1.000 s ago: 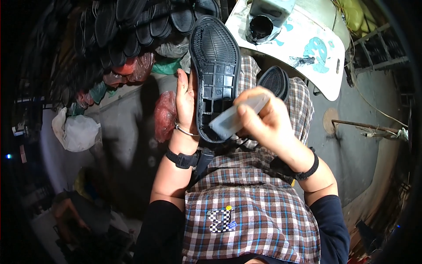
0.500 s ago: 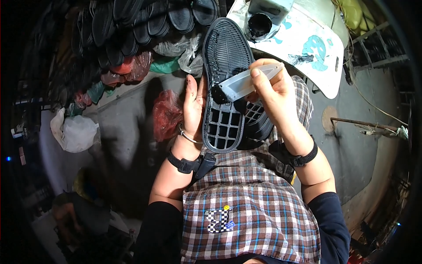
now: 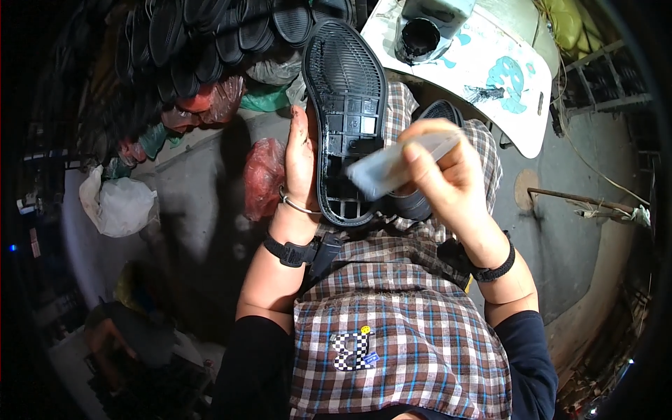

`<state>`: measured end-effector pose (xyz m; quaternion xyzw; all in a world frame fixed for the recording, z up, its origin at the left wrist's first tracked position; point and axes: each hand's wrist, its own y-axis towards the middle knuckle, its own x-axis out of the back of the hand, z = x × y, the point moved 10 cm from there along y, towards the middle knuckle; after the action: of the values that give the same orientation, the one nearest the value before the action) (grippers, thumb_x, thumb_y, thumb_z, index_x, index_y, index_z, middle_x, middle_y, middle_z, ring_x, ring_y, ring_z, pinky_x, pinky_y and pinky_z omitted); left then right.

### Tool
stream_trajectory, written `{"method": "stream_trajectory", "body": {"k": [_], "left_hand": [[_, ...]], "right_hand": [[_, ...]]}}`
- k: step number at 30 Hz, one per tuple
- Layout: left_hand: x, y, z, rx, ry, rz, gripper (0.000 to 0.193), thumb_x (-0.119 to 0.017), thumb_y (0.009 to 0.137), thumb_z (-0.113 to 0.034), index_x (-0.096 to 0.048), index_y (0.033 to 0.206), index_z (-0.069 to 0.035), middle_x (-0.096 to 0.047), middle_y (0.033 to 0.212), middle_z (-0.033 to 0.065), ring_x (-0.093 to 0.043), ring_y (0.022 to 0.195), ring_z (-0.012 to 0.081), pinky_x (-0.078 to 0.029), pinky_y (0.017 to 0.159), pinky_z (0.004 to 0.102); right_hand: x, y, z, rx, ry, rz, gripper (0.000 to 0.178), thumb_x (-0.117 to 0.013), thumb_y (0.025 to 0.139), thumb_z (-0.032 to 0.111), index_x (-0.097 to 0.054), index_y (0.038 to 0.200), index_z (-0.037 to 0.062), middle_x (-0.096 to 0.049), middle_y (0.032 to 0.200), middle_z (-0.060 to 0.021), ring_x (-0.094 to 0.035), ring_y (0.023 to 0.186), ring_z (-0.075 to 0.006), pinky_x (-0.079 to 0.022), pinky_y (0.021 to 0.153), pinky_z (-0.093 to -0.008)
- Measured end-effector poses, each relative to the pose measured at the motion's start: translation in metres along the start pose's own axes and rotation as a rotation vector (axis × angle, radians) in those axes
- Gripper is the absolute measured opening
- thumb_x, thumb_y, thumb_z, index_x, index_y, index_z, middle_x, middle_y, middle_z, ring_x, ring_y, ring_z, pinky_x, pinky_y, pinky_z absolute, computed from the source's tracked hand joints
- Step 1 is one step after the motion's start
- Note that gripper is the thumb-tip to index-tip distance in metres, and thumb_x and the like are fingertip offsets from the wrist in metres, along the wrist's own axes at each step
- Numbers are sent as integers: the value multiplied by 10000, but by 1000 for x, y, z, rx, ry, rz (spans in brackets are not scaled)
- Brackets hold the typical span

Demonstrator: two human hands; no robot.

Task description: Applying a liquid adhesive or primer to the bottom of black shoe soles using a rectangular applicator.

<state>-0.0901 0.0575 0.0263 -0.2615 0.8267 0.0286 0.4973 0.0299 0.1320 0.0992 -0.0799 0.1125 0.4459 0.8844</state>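
White bag: crumpled plastic one [image 3: 126, 203], sitting on the floor way over left.
Pile of soles: a bunch of black soles [image 3: 227, 35] heaped up at the top left.
Red bag: see-through plastic [image 3: 264, 180], on the floor just left of the hand.
Left hand: palm [image 3: 301, 161] along the sole's left edge, thumb up and clear of it. The other fingers are tucked behind, so can't tell how tight the grip is.
Big black sole: shoe sole [image 3: 346, 119] raised over the lap, ribbed wide end pointing away, open grid nearest the body.
Scraper: pale flat tool [image 3: 399, 164], blurry, wide end over the sole's grid part. Can't tell if it's touching.
Spare sole: another black one [image 3: 441, 110] over the lap, partly behind the right hand.
Right hand: fingers [image 3: 420, 157] pinched on the scraper.
Table: white top [image 3: 528, 136] with blue patterns, grey container [image 3: 445, 31] on it, opening smeared black.
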Motion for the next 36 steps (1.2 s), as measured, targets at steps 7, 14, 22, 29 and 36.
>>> {"method": "stream_trajectory", "body": {"k": [7, 14, 22, 29, 36], "left_hand": [[1, 3, 7, 98, 34, 51, 672, -350, 970, -601, -508, 1284, -29, -652, 1099, 124, -661, 938, 232, -550, 826, 366], [-11, -3, 13, 128, -64, 61, 671, -339, 981, -573, -492, 1309, -8, -628, 1180, 163, -651, 1010, 268, -533, 895, 400], [16, -40, 55, 410, -277, 116, 650, -291, 974, -602, -428, 1375, -110, -581, 1242, 227, -668, 956, 379, -572, 769, 575], [41, -64, 73, 560, -348, -26, 678, -351, 944, -633, -396, 1383, -119, -568, 1246, 218, -654, 1003, 373, -566, 777, 589], [31, -76, 68, 524, -407, 47, 676, -311, 961, -620, -326, 1445, -149, -513, 1326, 203, -617, 1085, 379, -558, 808, 581]], "right_hand": [[-25, -19, 12, 320, -449, 223, 148, -606, 913, 102, -575, 1028, 14, -667, 788, -122, -677, 655, -204, -534, 608, -279], [-21, -5, 10, 164, -322, 326, 159, -598, 938, 114, -583, 1043, -5, -648, 769, -55, -608, 645, -87, -490, 564, -240], [20, -3, 42, 536, -701, 290, 160, -654, 861, 28, -630, 1017, 0, -675, 983, -114, -677, 857, -219, -549, 760, -314], [-22, -19, 6, 629, -896, 601, 423, -677, 657, -21, -645, 1067, 73, -660, 1039, -90, -663, 867, -271, -556, 741, -346], [-14, 21, -14, 533, -931, 633, 504, -671, 618, -56, -630, 1108, 54, -659, 1095, -130, -650, 969, -323, -537, 810, -391]]}}
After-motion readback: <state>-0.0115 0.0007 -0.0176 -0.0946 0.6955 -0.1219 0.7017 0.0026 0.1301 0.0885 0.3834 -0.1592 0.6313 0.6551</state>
